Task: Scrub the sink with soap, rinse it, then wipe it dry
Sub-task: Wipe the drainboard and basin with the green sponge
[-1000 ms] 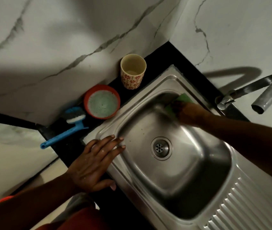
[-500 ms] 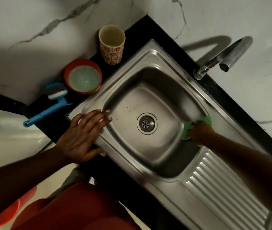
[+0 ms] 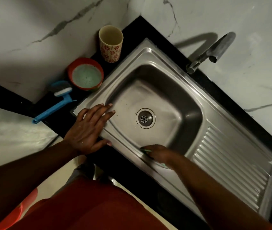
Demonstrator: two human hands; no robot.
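A stainless steel sink (image 3: pixel 163 63) with a round drain (image 3: pixel 145 118) and a ribbed drainboard (image 3: pixel 228 170) fills the middle. My right hand (image 3: pixel 159 153) grips a green scrub pad (image 3: pixel 144 149) pressed against the basin's near wall; only a thin edge of the pad shows. My left hand (image 3: pixel 89 130) rests flat with straight fingers on the sink's left rim, fingertips reaching over the basin edge. Small dark specks lie on the basin floor left of the drain.
On the black counter behind the sink stand a floral cup (image 3: pixel 110 44), a red dish of green soap (image 3: pixel 86 76) and a blue-handled brush (image 3: pixel 55 102). A metal tap (image 3: pixel 213 50) juts from the back right. Marble walls close the corner.
My right hand has swept the green pad from the basin's far wall, along the right side, to the near wall. My left hand has stayed on the rim.
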